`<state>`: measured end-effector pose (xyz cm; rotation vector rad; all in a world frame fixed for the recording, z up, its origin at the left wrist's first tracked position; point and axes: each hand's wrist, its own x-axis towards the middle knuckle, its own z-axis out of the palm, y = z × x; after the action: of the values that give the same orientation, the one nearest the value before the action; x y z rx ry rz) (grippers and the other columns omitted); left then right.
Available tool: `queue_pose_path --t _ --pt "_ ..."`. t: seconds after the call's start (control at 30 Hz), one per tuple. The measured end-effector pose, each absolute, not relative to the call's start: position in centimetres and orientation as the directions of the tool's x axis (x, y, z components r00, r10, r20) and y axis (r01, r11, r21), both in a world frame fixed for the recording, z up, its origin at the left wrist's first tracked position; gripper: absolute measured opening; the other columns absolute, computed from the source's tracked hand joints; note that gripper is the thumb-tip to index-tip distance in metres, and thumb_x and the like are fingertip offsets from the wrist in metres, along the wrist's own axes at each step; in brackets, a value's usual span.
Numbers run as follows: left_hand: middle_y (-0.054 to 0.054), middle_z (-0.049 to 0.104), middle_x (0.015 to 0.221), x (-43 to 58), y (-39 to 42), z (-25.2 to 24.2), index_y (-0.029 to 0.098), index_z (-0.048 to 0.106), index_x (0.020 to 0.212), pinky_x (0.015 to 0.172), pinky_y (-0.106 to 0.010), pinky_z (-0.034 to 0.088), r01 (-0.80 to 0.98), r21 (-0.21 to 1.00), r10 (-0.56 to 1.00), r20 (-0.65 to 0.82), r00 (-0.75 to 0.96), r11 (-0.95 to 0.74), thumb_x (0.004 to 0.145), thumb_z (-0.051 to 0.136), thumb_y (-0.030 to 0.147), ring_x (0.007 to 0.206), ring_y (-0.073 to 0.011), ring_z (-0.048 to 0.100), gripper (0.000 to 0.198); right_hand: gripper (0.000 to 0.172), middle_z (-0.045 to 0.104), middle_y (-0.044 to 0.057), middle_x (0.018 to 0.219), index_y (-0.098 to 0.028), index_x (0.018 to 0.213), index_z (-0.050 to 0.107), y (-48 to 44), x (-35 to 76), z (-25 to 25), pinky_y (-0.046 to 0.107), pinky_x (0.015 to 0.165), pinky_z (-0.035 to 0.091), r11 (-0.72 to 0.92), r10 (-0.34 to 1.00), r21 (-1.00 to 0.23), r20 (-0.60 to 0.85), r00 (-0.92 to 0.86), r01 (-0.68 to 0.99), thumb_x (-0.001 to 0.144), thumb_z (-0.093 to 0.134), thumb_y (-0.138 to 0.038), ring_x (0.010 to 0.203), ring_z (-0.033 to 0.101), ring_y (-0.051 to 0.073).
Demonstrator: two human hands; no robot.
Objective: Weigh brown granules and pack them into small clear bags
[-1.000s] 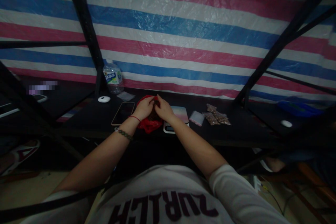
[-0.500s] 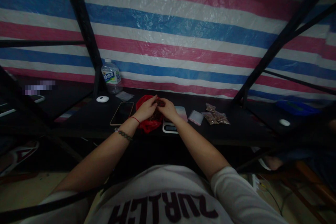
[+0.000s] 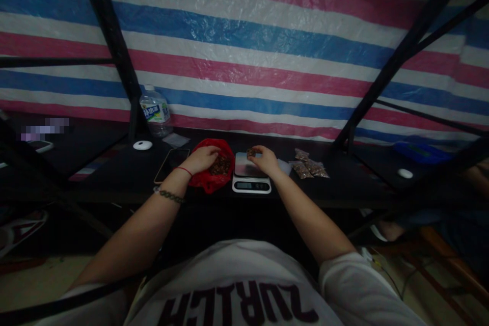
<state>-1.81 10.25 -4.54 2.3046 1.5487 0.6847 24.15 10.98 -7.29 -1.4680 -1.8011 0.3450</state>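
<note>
The left hand (image 3: 204,159) is reaching over the red bag (image 3: 208,182), its fingertips lying against the brown bits (image 3: 220,166) inside; whether those fingers are gripping any or merely resting, I cannot tell, since the hand itself is covering that side of the bag; the right hand (image 3: 266,159) is pinching a small brown lump (image 3: 251,153) between thumb and fingers above the scale (image 3: 250,186), and the dim light is making the lump's form hard to read; the scale's plate is hiding partly under this hand, and its display is glowing too faintly to read; just beyond the right wrist, a pale packet (image 3: 284,166) is showing only in part; farther right of that hand, filled packets (image 3: 307,168) are lying in a heap, their contents blurring together; left of the left hand, a phone (image 3: 168,164) is lying partly behind the wrist.
</note>
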Motion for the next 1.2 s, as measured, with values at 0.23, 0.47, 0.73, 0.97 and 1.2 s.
queue_pose_path --t 0.23,0.47,0.73,0.97,1.2 --pt "-0.008 0.071 0.109 -1.3 10.7 -3.9 0.02 0.072 0.102 0.095 -0.028 0.045 0.839 0.334 0.901 0.098 0.423 -0.43 0.078 0.047 0.026 0.1 -0.0206 0.065 0.035 0.055 0.067 0.008 0.112 -0.017 0.12 0.058 10.7 26.2 -8.6 0.035 0.092 0.046 0.27 0.936 -0.586 0.344 -0.067 0.764 0.068 0.072 -0.028 0.101 0.063 0.02" --pt "-0.01 0.073 0.097 -2.1 10.7 -4.0 0.019 0.074 0.092 0.091 -0.029 0.047 0.854 0.269 0.893 0.067 0.444 -0.445 0.077 0.05 0.026 0.09 -0.0214 0.066 0.029 0.042 0.064 0.012 0.115 -0.016 0.113 0.061 9.3 30.5 -9.0 0.037 0.096 0.043 0.269 0.878 -0.604 0.474 0.067 0.75 0.075 0.062 -0.031 0.109 0.059 0.023" --pt "-0.01 0.067 0.116 -1.4 9.0 -5.5 0.019 0.07 0.108 0.098 -0.031 0.043 0.788 0.165 0.805 0.102 0.584 -0.593 0.083 0.042 0.022 0.106 -0.0229 0.061 0.038 0.026 0.07 0.011 0.101 -0.015 0.098 0.07 7.0 35.0 -11.0 0.034 0.089 0.046 0.161 0.919 -0.459 0.391 0.037 0.874 0.081 0.053 -0.025 0.095 0.064 0.022" --pt "-0.01 0.065 0.119 -1.7 8.9 -5.4 0.019 0.069 0.111 0.099 -0.033 0.041 0.805 0.18 0.825 0.129 0.551 -0.566 0.083 0.043 0.026 0.108 -0.024 0.06 0.038 0.035 0.068 0.016 0.111 -0.015 0.109 0.069 6.2 34.7 -10.4 0.034 0.098 0.04 0.194 0.959 -0.116 0.233 -0.164 0.974 0.086 0.055 -0.038 0.109 0.06 0.026" --pt "-0.007 0.066 0.118 -1.1 8.6 -5.6 0.02 0.068 0.11 0.096 -0.03 0.043 0.807 0.123 0.815 0.144 0.562 -0.578 0.087 0.039 0.027 0.107 -0.0213 0.06 0.037 0.031 0.07 0.009 0.108 -0.021 0.11 0.069 5.3 33.5 -9.1 0.026 0.088 0.044 0.192 0.977 -0.096 0.114 -0.181 0.977 0.09 0.048 -0.034 0.103 0.063 0.021"
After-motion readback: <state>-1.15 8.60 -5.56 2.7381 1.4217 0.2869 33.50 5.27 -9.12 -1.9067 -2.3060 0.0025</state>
